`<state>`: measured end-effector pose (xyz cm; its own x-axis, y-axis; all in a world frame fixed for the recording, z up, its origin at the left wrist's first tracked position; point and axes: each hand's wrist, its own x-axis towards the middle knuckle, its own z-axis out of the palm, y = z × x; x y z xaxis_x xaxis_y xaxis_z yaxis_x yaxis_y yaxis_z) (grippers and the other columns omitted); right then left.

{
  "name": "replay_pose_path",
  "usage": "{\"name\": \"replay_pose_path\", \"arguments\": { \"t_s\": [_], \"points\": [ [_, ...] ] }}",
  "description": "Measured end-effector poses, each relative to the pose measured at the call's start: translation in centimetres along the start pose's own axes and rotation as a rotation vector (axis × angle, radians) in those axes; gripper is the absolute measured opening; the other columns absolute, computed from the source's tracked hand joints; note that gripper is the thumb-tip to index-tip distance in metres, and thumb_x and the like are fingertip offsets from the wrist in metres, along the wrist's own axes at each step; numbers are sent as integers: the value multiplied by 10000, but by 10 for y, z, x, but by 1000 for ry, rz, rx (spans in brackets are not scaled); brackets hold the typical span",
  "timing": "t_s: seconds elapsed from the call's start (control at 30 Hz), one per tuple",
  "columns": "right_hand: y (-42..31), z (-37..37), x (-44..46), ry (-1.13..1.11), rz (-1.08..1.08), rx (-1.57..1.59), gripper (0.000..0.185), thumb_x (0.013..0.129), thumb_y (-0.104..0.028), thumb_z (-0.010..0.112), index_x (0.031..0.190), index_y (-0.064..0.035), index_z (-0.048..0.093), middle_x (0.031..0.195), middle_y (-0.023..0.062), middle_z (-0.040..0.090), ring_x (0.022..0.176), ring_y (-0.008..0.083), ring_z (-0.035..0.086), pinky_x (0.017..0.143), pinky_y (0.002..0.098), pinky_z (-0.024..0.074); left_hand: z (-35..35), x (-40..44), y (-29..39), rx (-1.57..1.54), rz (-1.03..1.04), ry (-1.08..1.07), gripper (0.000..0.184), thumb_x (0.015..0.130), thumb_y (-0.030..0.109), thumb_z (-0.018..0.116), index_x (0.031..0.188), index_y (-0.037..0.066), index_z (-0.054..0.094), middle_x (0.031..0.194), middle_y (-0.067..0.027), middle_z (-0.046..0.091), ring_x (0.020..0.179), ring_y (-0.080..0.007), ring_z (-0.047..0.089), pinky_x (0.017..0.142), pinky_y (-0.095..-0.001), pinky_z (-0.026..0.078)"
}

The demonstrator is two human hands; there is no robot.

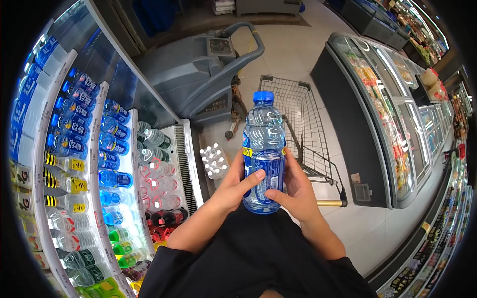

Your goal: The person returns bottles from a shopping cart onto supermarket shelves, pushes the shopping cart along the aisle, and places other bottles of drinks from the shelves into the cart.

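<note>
A clear drink bottle (265, 129) with a blue cap and a blue label stands upright in front of my chest. My left hand (237, 181) grips it from the left, thumb laid across the label. From the other side my right hand (297, 188) is wrapped round it, its thumb low on the label. The fingers behind the bottle are mostly hidden. To the left, a lit drinks cooler (130, 169) holds rows of bottles, among them several with similar blue labels (72, 131).
A wire shopping cart (310, 129) stands just beyond the bottle. Behind it is a grey floor machine (194, 64) with a looped handle. A pack of white-capped bottles (214, 161) sits on the floor by the cooler. Along the right runs a glass-topped freezer (370, 119).
</note>
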<state>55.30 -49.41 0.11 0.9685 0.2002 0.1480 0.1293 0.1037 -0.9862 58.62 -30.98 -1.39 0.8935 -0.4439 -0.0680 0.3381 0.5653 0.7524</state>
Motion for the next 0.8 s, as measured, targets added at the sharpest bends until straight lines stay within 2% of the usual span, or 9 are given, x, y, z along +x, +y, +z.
{"name": "replay_pose_path", "arguments": {
  "t_s": [0.1, 0.27, 0.4, 0.47, 0.57, 0.63, 0.67, 0.73, 0.8],
  "points": [
    [-3, 1, -1, 15, 9, 6, 1028, 822, -78, 846, 1617, 27, 203, 1496, 177, 487, 1371, 261, 497, 1112, 428, 406, -1, 1, 5, -93, -18, -31, 760, 954, 96, 693, 1581, 36, 268, 1453, -135, 515, 1361, -231, 506, 1143, -410, 406],
    [-9, 0, -1, 13, 11, -14, 1022, 827, -93, 847, 1617, 23, 210, 1486, 171, 497, 1362, 262, 508, 1101, 425, 414, 2, 1, 10, 30, 14, -89, 846, 891, 39, 719, 1592, 36, 245, 1464, -142, 508, 1362, -239, 515, 1144, -417, 415],
    [-10, 2, -3, 36, -17, -46, 1014, 838, -113, 845, 1617, 21, 209, 1485, 173, 500, 1364, 265, 508, 1088, 417, 422, 7, 3, 10, 107, -1, -40, 907, 818, 122, 789, 1561, 29, 277, 1426, -162, 543, 1320, -287, 573, 1097, -458, 491],
    [-10, 3, -3, 43, -23, -42, 1013, 840, -119, 844, 1617, 20, 209, 1485, 173, 500, 1365, 265, 508, 1084, 413, 425, 3, 6, 8, 84, 14, -111, 913, 841, -15, 754, 1590, 31, 236, 1446, -144, 522, 1333, -250, 550, 1107, -425, 469],
    [-11, 2, -5, 55, -27, -46, 1007, 845, -117, 840, 1615, 24, 206, 1487, 174, 495, 1353, 259, 515, 1079, 402, 429, 3, 7, 7, 99, 18, -129, 907, 842, -10, 750, 1588, 28, 237, 1438, -146, 526, 1325, -249, 556, 1103, -424, 473],
    [-15, 2, -6, 48, 44, -6, 1035, 846, -108, 838, 1609, 69, 160, 1554, 192, 413, 1447, 281, 413, 1200, 428, 302, 2, 7, 5, 102, 11, -125, 908, 835, -9, 750, 1586, 27, 240, 1434, -143, 528, 1319, -244, 559, 1099, -418, 476],
    [-14, 2, -7, 50, 43, -7, 1035, 846, -108, 838, 1609, 69, 160, 1554, 192, 413, 1447, 281, 413, 1200, 428, 302, 2, 7, 5, 104, 7, -120, 910, 828, -8, 750, 1583, 26, 243, 1430, -139, 529, 1313, -239, 562, 1096, -413, 478],
    [-12, 3, -9, 81, -44, -145, 1030, 823, -120, 848, 1607, 46, 202, 1458, 180, 497, 1307, 260, 542, 1063, 390, 445, 2, 7, 5, 132, 11, -126, 918, 817, 6, 755, 1580, 22, 246, 1430, -136, 527, 1317, -232, 554, 1101, -411, 468],
    [-12, 5, -10, 87, -69, -188, 1038, 816, -130, 853, 1605, 51, 202, 1448, 186, 499, 1304, 266, 544, 1066, 396, 446, 0, 6, 3, 160, 15, -131, 926, 807, 20, 760, 1577, 19, 248, 1430, -133, 525, 1321, -225, 545, 1106, -408, 458]
  ]
}}
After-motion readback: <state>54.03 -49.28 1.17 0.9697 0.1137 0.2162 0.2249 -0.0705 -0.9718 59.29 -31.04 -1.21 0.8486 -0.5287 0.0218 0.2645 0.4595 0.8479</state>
